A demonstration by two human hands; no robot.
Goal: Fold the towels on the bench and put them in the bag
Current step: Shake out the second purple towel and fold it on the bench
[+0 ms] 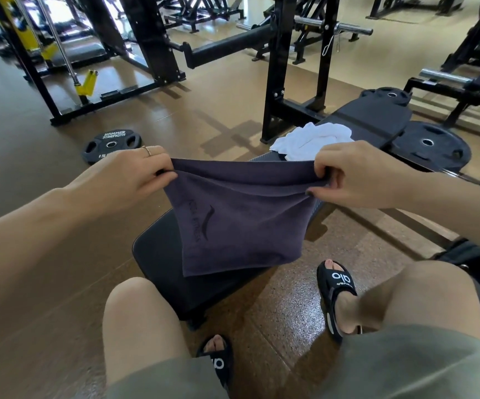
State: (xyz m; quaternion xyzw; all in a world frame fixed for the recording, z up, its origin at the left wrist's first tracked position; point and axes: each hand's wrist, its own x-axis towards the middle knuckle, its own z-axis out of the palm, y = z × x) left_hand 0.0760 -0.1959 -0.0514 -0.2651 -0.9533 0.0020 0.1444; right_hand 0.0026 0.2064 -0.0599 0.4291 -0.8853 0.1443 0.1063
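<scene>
The grey towel (233, 217) is being held up in the air over the near end of the desk (158, 254), its top edge being stretched level between the two hands. The left hand (129, 174) is pinching the top left corner, thumb and fingers closed on the cloth; the right hand (356, 174) is pinching the top right corner in the same way. Neither grip is spread: each is pressed together on the towel's edge, where the cloth appears to be doubled.

The towel is hanging straight down from both grips, its lower edge just being brushed against, or hanging barely above, the desk pad; which one cannot be told. Its long axis is running left to right between the hands, so both hands are equally near, one at each end. The next fold is judged to turn on this: one corner being carried across to the other, or the cloth being lowered flat onto the desk.

The white towel (310, 139) is lying crumpled farther along the desk, beyond the right hand, not yet folded. A dark thing at the right edge may be the bag, but this cannot be confirmed.
</scene>
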